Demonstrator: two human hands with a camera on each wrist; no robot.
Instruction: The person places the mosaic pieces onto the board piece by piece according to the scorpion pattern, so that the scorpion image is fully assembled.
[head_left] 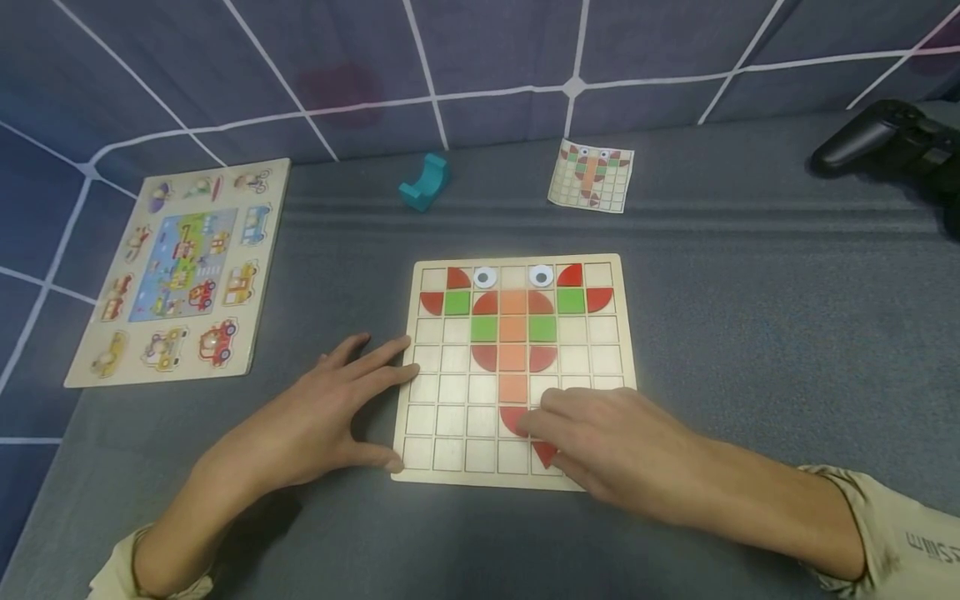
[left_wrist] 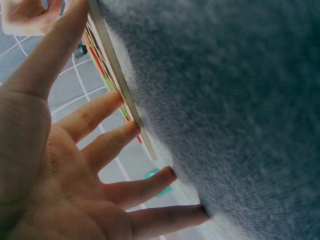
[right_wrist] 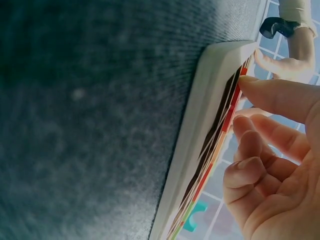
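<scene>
A wooden grid board (head_left: 427, 417) lies on the grey cloth, holding red quarter-circle tiles, green and orange squares, and two googly-eye pieces (head_left: 485, 277). My left hand (head_left: 315, 417) is spread beside the board's left edge, thumb and fingertips touching the rim; the left wrist view shows its fingers straight. At the lower part of the grid, my right hand (head_left: 622, 442) pinches a red tile (head_left: 544, 454) between thumb and index finger, against the board. Its other fingers are curled in the right wrist view. Another red tile (head_left: 512, 419) sits just up and left, partly behind the index finger.
Behind the board lies a small printed pattern card (head_left: 591, 177). A teal curved block (head_left: 425, 183) stands left of the card. At the left is a vehicle picture puzzle (head_left: 258, 333), and a black game controller (head_left: 862, 137) lies at the far right.
</scene>
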